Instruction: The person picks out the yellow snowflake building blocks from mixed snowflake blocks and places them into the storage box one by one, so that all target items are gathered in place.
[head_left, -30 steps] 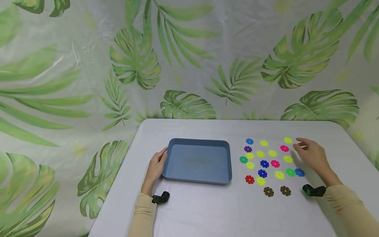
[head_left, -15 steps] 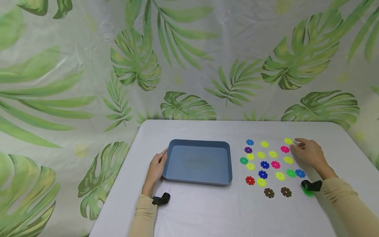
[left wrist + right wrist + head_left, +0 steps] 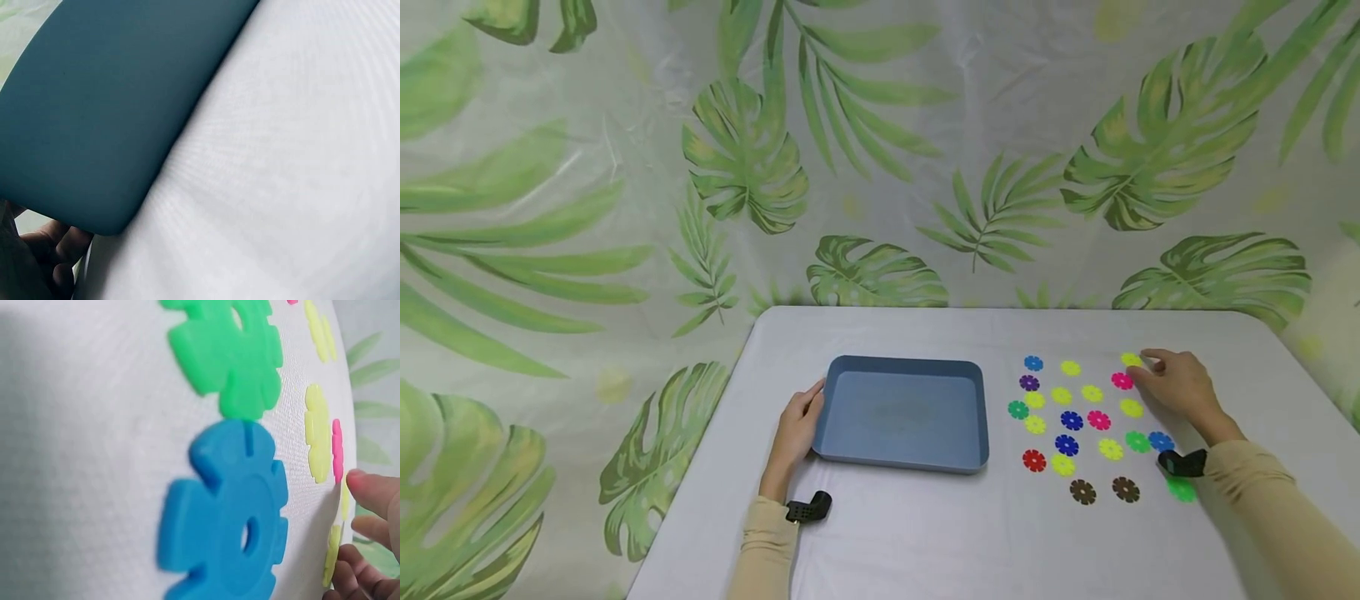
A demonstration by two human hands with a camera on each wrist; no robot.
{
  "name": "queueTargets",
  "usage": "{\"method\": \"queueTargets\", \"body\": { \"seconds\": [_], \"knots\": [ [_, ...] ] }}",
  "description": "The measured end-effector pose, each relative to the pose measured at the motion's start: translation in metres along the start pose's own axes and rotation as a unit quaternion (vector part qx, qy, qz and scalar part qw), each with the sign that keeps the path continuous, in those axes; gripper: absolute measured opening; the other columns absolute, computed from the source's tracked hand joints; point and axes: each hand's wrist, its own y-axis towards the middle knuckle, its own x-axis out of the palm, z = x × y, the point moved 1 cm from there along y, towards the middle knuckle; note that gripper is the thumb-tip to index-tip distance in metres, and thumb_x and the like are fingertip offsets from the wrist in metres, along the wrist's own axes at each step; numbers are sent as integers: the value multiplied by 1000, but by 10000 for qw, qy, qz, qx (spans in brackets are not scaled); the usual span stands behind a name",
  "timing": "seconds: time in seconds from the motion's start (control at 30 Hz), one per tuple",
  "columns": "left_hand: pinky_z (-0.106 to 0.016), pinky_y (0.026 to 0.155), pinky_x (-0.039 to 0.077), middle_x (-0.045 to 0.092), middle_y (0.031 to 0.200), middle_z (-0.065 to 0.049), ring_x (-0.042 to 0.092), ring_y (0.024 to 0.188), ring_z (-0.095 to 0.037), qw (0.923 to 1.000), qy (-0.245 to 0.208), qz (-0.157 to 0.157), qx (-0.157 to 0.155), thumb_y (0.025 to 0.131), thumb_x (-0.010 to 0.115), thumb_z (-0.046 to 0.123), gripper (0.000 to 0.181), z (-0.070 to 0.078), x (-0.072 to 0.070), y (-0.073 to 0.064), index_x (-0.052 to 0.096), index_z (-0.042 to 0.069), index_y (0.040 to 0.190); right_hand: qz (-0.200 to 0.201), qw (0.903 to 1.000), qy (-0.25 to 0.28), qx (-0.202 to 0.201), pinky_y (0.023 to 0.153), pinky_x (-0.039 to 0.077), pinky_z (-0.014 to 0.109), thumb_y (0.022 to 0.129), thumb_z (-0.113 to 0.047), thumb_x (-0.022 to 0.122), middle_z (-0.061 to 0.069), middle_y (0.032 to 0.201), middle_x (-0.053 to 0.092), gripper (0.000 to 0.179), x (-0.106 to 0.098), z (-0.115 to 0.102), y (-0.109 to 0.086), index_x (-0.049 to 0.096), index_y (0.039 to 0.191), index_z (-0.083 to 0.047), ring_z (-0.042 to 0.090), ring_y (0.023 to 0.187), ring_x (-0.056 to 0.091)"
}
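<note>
Right hand (image 3: pixel 1180 385) slides in, unclenched, yellow notched plastic disc (image 3: pixel 1131 359) now within reach; left hand (image 3: pixel 795 427) touches blue-grey rectangular tray (image 3: pixel 901 417), grip unclear.

Between the tray's (image 3: pixel 898 412) right wall and the nearest discs (image 3: pixel 1066 444), a narrow lane of table (image 3: pixel 925 533) offered passage, with a broader stretch running along the tray's near side. The left hand (image 3: pixel 795 425) blocked the tray's left edge. The discs lay low, so a hand could pass above them, except at the far right, where the right hand (image 3: pixel 1183 387) stood in the way.
</note>
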Motion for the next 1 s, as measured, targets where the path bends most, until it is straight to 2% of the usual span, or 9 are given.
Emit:
{"method": "queueTargets", "body": {
  "seconds": [0.3,1.0],
  "knots": [
    [-38,79,37,59,103,-9,46,83,-21,10000,-43,-67,39,109,48,30,42,2,0,-1,55,14,148,-34,10000,-75,30,79,41,61,97,-31,69,35,105,57,56,4,4,5,56,129,13,48,96,50],
    [-37,77,36,58,98,-8,44,79,-19,9999,-66,-4,103,108,50,27,41,-1,0,0,56,11,146,17,9999,-95,42,76,41,58,95,-29,71,31,100,59,48,4,-2,6,62,122,10,44,91,51]
  ]
}}
